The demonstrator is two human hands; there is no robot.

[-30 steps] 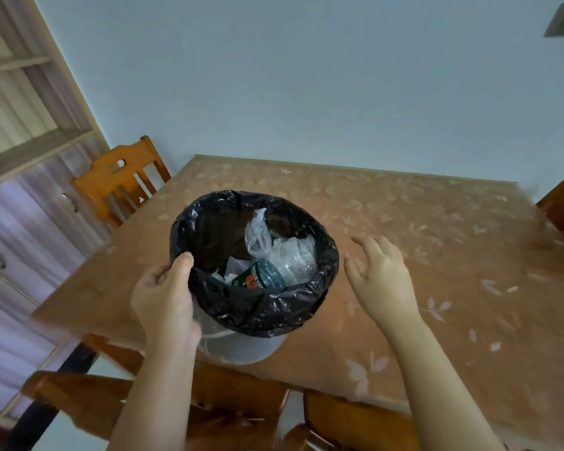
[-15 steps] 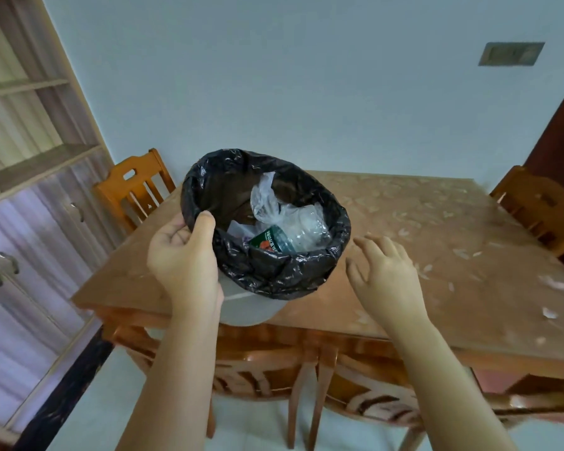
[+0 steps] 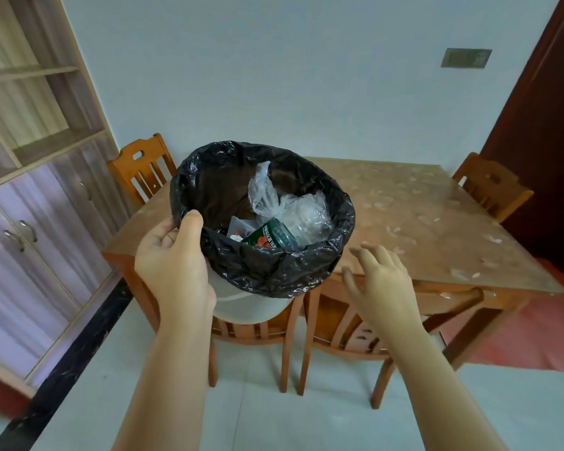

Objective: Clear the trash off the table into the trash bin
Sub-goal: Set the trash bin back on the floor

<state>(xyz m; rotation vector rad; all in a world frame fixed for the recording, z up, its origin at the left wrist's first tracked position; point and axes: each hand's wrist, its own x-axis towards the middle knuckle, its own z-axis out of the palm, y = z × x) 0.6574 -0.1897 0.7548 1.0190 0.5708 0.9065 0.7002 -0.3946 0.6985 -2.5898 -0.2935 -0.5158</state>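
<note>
**Now the bin is off the table**

Already you have lifted the white plastic trash bin with its black liner bag (image 3: 267,271) clear of the brown leaf-patterned table (image 3: 420,222); a second ago its base sat near the table's near-left edge, and now it hangs in the air in front of that edge, above the wooden chairs (image 3: 306,327) tucked underneath. Your left hand (image 3: 173,255) is clamped on the bin's left rim, thumb hooked inside the liner. Your right hand (image 3: 381,281) has stayed empty, fingers spread and loose, just right of the bin and not touching it. Inside the bin lie a clear crumpled plastic bag (image 3: 267,193), a clear bottle with a green and red label (image 3: 280,236) and some white paper scraps (image 3: 238,227). No loose trash shows on the tabletop, so the clearing looks done, and what likely remains is setting the bin down on the floor.
</note>
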